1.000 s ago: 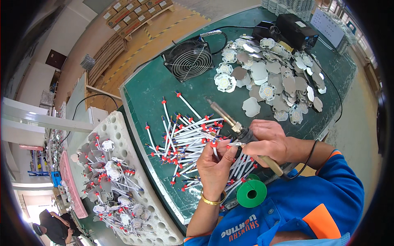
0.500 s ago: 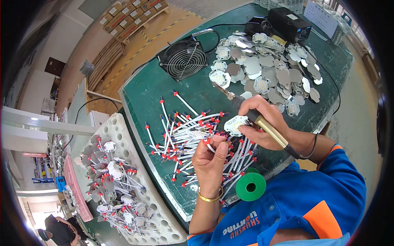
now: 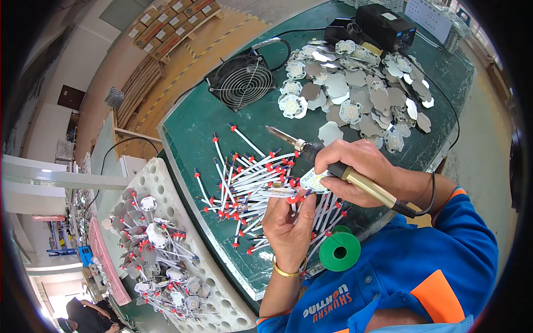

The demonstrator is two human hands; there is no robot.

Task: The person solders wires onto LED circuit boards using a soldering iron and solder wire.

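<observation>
My right hand (image 3: 361, 172) grips a soldering iron (image 3: 311, 149) by its black and brass handle, the tip pointing up-left over the table. The same hand pinches a small round white LED board (image 3: 314, 181) under its fingers. My left hand (image 3: 290, 222) is raised just below it, holding a white wire with red ends (image 3: 277, 192) against the board's edge. Below and left of both hands lies a heap of white wires with red tips (image 3: 244, 180) on the green table (image 3: 194, 127).
A pile of round LED boards (image 3: 355, 89) covers the far right of the table. A small black fan (image 3: 241, 81) stands at the back, black boxes (image 3: 383, 25) behind. A green solder spool (image 3: 339, 251) sits near my chest. A white foam tray (image 3: 161, 261) with finished pieces lies left.
My right hand lifted the soldering iron off the board and raised it, tip now pointing up-left. The left hand stays at the board with a wire.
</observation>
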